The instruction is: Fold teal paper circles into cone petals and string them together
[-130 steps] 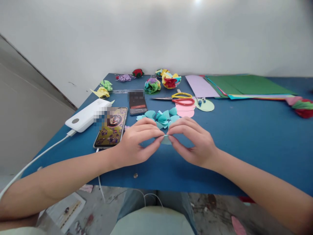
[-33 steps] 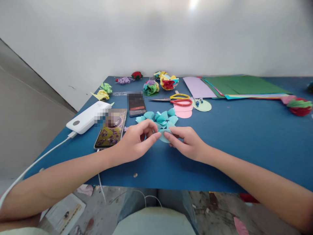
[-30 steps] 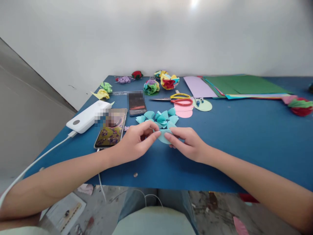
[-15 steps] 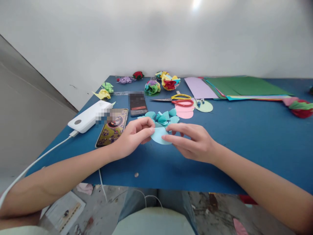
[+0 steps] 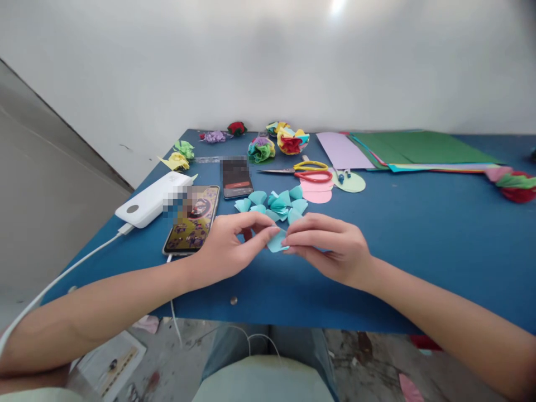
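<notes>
- Left hand: thumb and fingertips pinched on the left edge of a small folded turquoise paper piece, held just above the blue table.
- Right hand: fingers closed on the right edge of the same piece; both hands grip it between them.
- Location: the piece sits near the table's front edge, just in front of a cluster of folded turquoise petals.
- Nearby: a smartphone lies just left of the left hand, with a white power bank beyond it; scissors and pink paper circles lie behind the petals.
- Risk, judged: the thin paper may crease off-line or tear if the two pinches pull unevenly.
- Risk, judged: a slipped grip could drop the piece among the finished petals and scatter them, as they lie loose and close.
</notes>
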`<state>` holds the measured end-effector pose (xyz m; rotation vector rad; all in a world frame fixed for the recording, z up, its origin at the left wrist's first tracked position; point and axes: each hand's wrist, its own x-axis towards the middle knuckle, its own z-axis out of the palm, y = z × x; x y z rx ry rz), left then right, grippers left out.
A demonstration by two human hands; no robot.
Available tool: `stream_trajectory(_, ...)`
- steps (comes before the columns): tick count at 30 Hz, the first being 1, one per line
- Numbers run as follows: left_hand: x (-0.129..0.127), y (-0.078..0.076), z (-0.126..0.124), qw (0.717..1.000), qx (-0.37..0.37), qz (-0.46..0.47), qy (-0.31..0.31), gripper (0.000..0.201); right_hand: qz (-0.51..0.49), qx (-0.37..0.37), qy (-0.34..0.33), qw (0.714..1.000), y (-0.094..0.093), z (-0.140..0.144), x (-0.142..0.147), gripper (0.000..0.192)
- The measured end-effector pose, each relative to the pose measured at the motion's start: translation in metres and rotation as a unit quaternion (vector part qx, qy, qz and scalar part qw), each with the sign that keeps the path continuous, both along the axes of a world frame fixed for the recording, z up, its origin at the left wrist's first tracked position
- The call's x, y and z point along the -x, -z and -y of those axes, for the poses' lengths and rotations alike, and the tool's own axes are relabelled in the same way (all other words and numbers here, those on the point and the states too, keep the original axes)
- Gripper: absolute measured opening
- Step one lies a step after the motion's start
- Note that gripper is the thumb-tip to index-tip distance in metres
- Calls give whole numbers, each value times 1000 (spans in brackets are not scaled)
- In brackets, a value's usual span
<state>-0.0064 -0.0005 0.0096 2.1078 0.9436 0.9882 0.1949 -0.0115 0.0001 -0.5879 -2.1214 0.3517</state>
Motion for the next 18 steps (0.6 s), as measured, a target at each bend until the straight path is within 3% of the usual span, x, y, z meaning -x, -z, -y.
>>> stream_trajectory(9,-2,-1,7,998,47,36,-4,15,-54,64,78,993,-1,2,6,10)
stream_trajectory(14,-4,-4,14,993,93,66,-7,16,-73,140,87,984,-1,1,7,12)
stream_trajectory(18,-4,-6,17,989,120,91,-4,16,-65,146,78,984,0,0,6,5)
